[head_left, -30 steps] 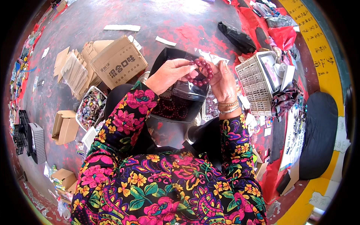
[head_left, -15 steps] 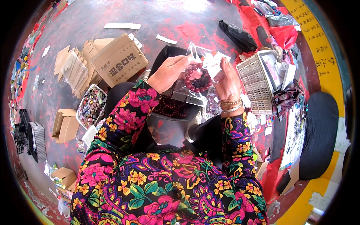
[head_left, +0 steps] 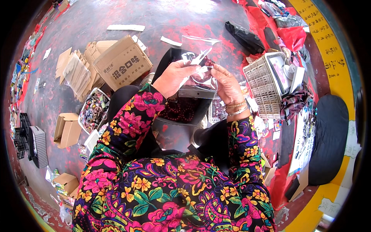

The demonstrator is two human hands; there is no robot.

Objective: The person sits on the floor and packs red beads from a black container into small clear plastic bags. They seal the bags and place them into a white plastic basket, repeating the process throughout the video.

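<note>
both hands meet at the middle of the view, raised over the lap, and between them they hold a clear plastic bag (head_left: 201, 63), thin, glossy and crinkled, standing upright with its open mouth toward the far side. the left hand (head_left: 176, 77) pinches the bag's left edge with thumb and fingers closed on the film, and the right hand (head_left: 226, 83) grips the right edge the same way, its wrist ringed by beaded bracelets (head_left: 236, 108). dark red beads (head_left: 203, 73) show through the film at the bag's middle, just between the fingertips. under the hands, nearer the body, lies a dark tray (head_left: 181, 112) with more strings of round red beads, partly hidden by the left forearm in its flowered sleeve (head_left: 131, 123). to the left on the grey, red-stained floor (head_left: 96, 23) stands a brown cardboard box (head_left: 123, 63), matte and square-edged, with flattened cardboard sheets (head_left: 75, 73) fanned just beside it, and a white tub (head_left: 92, 112) of mixed small trinkets near the left elbow. to the right a white plastic basket (head_left: 262, 85) with a gridded wall sits close to the right wrist, leaving only a narrow gap there. far right a black bag (head_left: 243, 36) lies slumped on the floor. the open floor lies mostly far and left of the hands.
</note>
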